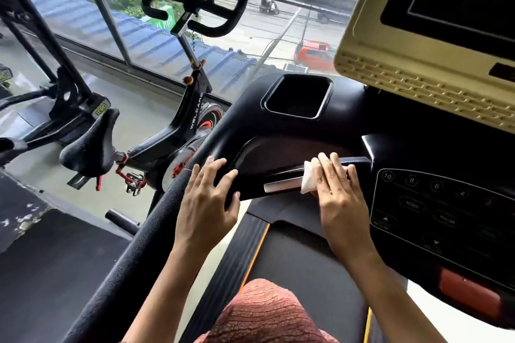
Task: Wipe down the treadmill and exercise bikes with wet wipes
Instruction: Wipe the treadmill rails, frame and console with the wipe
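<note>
The black treadmill [278, 131] fills the right half of the view, a beige-framed screen [418, 69] above its console; an exercise bike [192, 117] stands to its left by the window; a button panel [434, 203] sits right of the silver grip bar [281, 185]. The hands are apart: the left hand [207, 200] rests with spread fingers over the console's left arm, holding nothing; the right hand [338, 198] presses flat fingers on a white wet wipe [309, 178], which lies against the grip bar's right end.
</note>
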Demonstrator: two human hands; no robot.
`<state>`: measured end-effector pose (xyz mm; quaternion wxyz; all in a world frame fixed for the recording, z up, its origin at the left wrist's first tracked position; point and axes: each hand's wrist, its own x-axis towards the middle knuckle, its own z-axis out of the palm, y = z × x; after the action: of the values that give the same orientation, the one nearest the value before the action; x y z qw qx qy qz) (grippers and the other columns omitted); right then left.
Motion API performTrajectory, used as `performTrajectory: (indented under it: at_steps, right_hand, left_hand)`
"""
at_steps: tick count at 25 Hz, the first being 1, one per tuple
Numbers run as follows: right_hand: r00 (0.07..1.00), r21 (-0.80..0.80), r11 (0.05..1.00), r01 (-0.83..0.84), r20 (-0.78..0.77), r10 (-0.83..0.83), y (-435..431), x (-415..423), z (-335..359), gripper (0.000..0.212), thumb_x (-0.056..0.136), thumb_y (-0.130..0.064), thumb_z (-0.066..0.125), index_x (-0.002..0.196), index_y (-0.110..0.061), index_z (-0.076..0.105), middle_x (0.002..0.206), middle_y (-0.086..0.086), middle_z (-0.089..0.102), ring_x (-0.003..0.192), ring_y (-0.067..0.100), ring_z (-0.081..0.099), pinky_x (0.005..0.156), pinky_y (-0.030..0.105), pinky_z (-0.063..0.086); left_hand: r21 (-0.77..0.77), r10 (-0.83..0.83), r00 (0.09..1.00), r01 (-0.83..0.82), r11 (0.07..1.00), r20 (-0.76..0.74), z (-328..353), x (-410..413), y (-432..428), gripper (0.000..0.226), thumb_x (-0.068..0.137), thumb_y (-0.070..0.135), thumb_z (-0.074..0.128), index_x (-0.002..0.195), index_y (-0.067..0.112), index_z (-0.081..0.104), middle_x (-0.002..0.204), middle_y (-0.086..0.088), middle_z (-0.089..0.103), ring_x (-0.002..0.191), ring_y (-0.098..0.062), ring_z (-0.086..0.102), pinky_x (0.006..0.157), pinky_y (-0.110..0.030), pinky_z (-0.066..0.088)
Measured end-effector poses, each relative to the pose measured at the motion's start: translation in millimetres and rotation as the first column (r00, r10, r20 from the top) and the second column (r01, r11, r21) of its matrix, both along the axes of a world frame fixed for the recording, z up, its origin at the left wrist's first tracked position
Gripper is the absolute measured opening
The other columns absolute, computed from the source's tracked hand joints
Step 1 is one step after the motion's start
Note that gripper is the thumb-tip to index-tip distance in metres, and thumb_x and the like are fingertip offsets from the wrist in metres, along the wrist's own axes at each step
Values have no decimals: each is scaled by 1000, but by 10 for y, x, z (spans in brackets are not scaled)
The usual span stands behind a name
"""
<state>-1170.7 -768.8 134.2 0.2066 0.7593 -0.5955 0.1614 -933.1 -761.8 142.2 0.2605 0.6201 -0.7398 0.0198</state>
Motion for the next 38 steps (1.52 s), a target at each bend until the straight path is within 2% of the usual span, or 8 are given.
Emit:
performTrajectory:
  at_steps: [3, 9, 14, 22, 26, 30, 34, 38]
  right_hand:
    - [999, 59, 998, -8, 41, 5, 21, 413, -76, 55, 84, 4, 31, 138, 6, 36, 145, 27, 38, 138, 38, 32, 115, 44, 16]
    - [999, 176, 984, -35, 31, 30, -54, 329, 3, 72, 97, -53, 23, 138, 3, 43, 141, 20, 46, 136, 31, 34, 116, 37, 13]
    - [957, 98, 960, 263, 104, -273, -172, 111, 178, 70, 100, -45, 17, 121, 10, 55, 119, 28, 58, 126, 41, 46, 112, 44, 15]
    - [965, -89, 995, 53, 259, -28, -201, 274, 53, 31, 89, -4, 52, 117, 5, 60, 111, 11, 42, 109, 32, 45, 111, 45, 22]
    - [964, -145, 979, 145, 243, -107, -192, 131, 78, 34, 86, 8, 55, 120, 4, 60, 103, 15, 64, 120, 42, 53, 109, 53, 30]
    - [982, -55, 995, -79, 165, 87, -201, 257, 39, 26, 88, -8, 52, 106, 0, 69, 106, 15, 69, 110, 35, 62, 112, 39, 20]
    - [982, 7, 992, 129, 138, -129, -282, -69, 213, 35, 94, -19, 36, 94, -2, 67, 94, 15, 68, 109, 38, 60, 107, 45, 25]
    - [956, -70, 988, 140, 271, -116, -60, 249, 32, 37, 91, -5, 41, 121, 5, 59, 124, 19, 60, 127, 39, 45, 111, 50, 24]
  left_hand:
    - [0, 5, 999, -5, 1000, 39, -6, -20, -5, 45, 82, 31, 43, 113, 9, 68, 125, -15, 58, 125, -34, 51, 110, -48, 33]
    - [0, 6, 999, -6, 1000, 54, -8, -17, -2, 45, 82, 32, 42, 112, 9, 68, 126, -15, 57, 126, -34, 50, 112, -46, 30]
    - [6, 0, 998, 0, 1000, 59, -15, -16, -1, 45, 82, 32, 43, 112, 8, 68, 126, -15, 57, 127, -34, 49, 110, -50, 32]
    - [-9, 4, 999, -4, 1000, 39, -16, -14, -18, 45, 83, 34, 44, 111, 8, 68, 125, -13, 58, 126, -32, 49, 112, -44, 27]
    - [-13, 7, 998, -6, 1000, 56, -11, -27, -24, 45, 83, 33, 43, 109, 7, 69, 124, -14, 58, 125, -33, 50, 112, -43, 26]
    - [-3, 12, 998, -12, 1000, 56, 2, -31, -29, 45, 83, 34, 43, 109, 7, 69, 124, -14, 58, 124, -33, 51, 112, -42, 26]
    - [3, 10, 998, -10, 1000, 57, 11, -27, -19, 45, 83, 34, 43, 108, 8, 69, 124, -13, 58, 124, -33, 51, 112, -40, 23]
    - [6, 11, 998, -11, 1000, 65, 6, -23, -16, 45, 83, 34, 43, 109, 8, 68, 125, -13, 57, 125, -32, 50, 113, -40, 23]
